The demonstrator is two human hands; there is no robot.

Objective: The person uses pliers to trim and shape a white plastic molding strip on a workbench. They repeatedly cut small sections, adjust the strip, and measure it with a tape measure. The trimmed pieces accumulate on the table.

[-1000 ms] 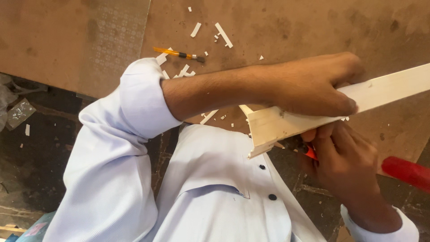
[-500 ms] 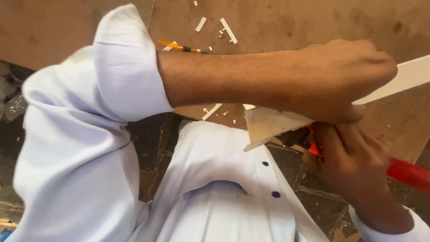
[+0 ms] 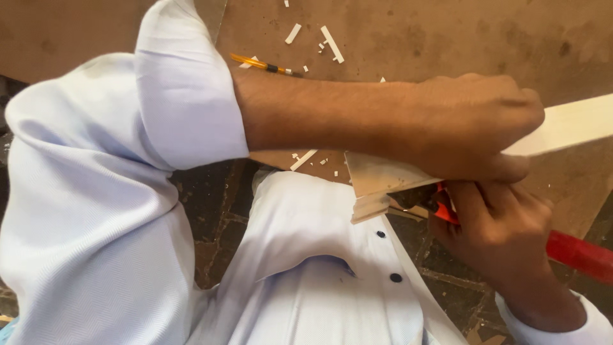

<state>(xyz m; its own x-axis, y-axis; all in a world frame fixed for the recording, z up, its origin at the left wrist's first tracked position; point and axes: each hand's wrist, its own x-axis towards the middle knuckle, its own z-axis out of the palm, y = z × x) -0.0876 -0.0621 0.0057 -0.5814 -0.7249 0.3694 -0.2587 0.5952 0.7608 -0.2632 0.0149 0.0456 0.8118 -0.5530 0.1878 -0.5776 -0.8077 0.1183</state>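
Pressing down across the view, the left hand [image 3: 472,128] lies knuckles-up over a pale moulding [image 3: 377,182], fingers curled tight about the strip and pinning it to the brown board [image 3: 447,38]. The moulding runs from its cut end at about 6 o'clock of the wrist out to 3 o'clock, where its far part shows beyond the knuckles at the frame edge. The cut end overhangs the board's near edge, above the white shirt [image 3: 306,287].

The left forearm enters from 9 o'clock, sleeve rolled above the wrist, and lies nearly level across the board. The right hand [image 3: 504,236] sits at 5 o'clock of the left, just under the strip, fingers wrapped closed around a red tool [image 3: 575,252]; the handle trails off toward 4 o'clock. The working end is hidden between the two hands, so its kind cannot be told.

Likely faults: the tool's tip works just beside the left fingers, so a slip off the wood could strike them. The overhanging end is unsupported and could chatter or split under force. Loosened pressure could let the strip pivot on the board.

White offcuts [image 3: 332,43] and an orange pencil [image 3: 265,65] lie at 11 o'clock of the left hand, well apart from the work.
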